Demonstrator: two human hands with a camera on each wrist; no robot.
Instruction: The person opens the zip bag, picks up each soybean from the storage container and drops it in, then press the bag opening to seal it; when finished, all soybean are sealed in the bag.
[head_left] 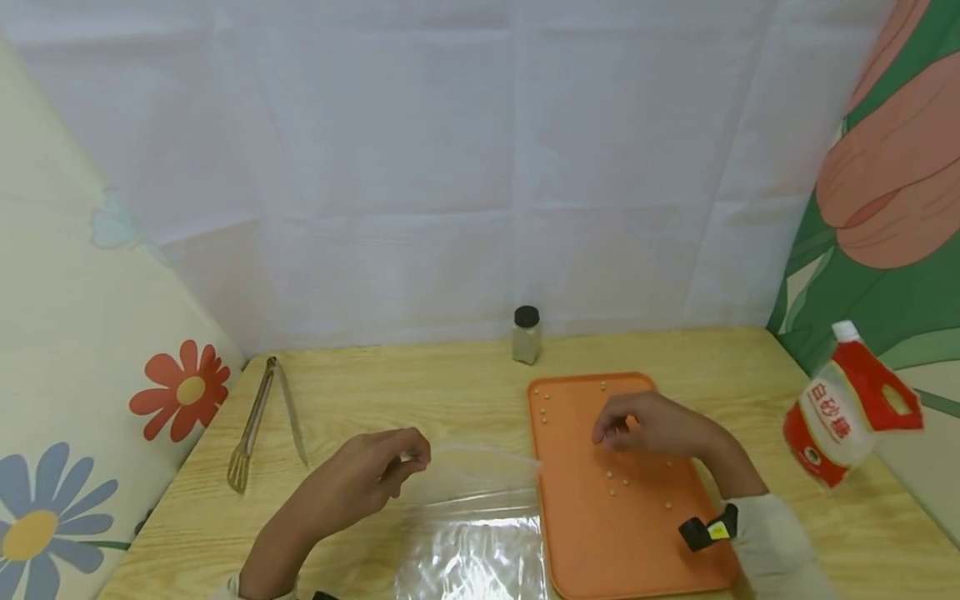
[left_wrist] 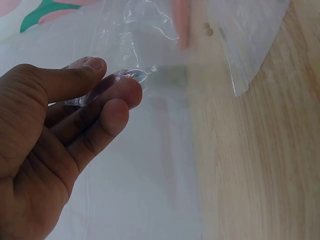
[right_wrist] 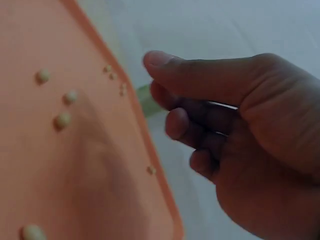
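Note:
My left hand [head_left: 360, 479] pinches the edge of a clear plastic bag [head_left: 472, 550] between thumb and fingers. Two small round beans [left_wrist: 207, 29] show through the plastic in the left wrist view. Over the orange tray [head_left: 600, 550] hovers my right hand [head_left: 663, 427], its fingers loosely bent. Nothing shows between its thumb and fingertips in the right wrist view. Several pale soybean-like beans [right_wrist: 62, 121] lie scattered on the tray, some near its far left corner and others below the right hand.
Metal tongs [head_left: 262, 417] lie at the left of the wooden table. A small jar [head_left: 527, 337] with a black lid stands behind the tray. To the right is a red and white sugar pouch [head_left: 832, 417]. White cloth [head_left: 450, 167] hangs along the back.

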